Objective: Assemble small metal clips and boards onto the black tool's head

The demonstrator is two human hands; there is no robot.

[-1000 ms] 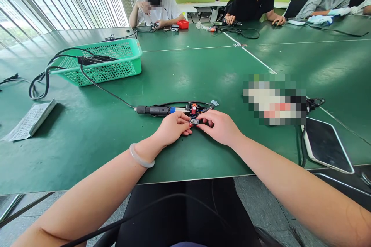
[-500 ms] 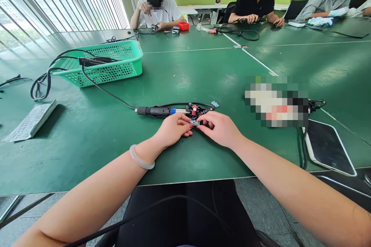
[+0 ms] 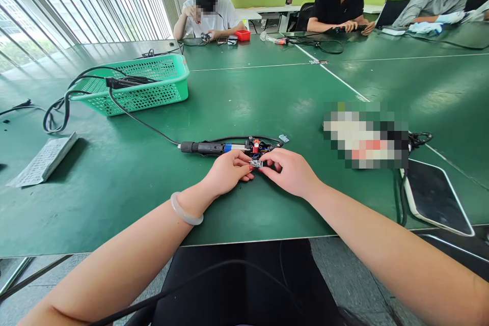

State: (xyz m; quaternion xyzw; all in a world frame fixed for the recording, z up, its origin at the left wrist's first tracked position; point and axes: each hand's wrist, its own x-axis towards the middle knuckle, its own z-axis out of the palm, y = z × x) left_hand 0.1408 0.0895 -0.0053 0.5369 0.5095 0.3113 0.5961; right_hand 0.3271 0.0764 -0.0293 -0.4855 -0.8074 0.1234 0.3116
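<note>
A small circuit board (image 3: 256, 163) with pale markings sits between my two hands, just above the green table. My left hand (image 3: 232, 167) pinches its left end between thumb and fingers. At its right side, the thumb and fingers of my right hand (image 3: 289, 168) are closed; whether they grip the board's edge or a wire on it is too small to tell. Right behind lies a black pen-shaped device (image 3: 206, 148) with a blue band, its right end opened to show red and dark parts (image 3: 255, 145) and thin wires, partly hidden by my fingers. A small pale chip-like piece (image 3: 283, 138) lies beyond.
A green basket (image 3: 168, 90) with black cables stands at the back left, near a folded paper pad (image 3: 46, 160). To the right are a phone (image 3: 437, 194) and a blurred-out object (image 3: 364, 137). Several people sit across the table, whose front edge (image 3: 244, 242) is close.
The hands and board hold almost the same pose. The view has shifted very slightly. Across the table, the hands of the person in black have moved a little.
</note>
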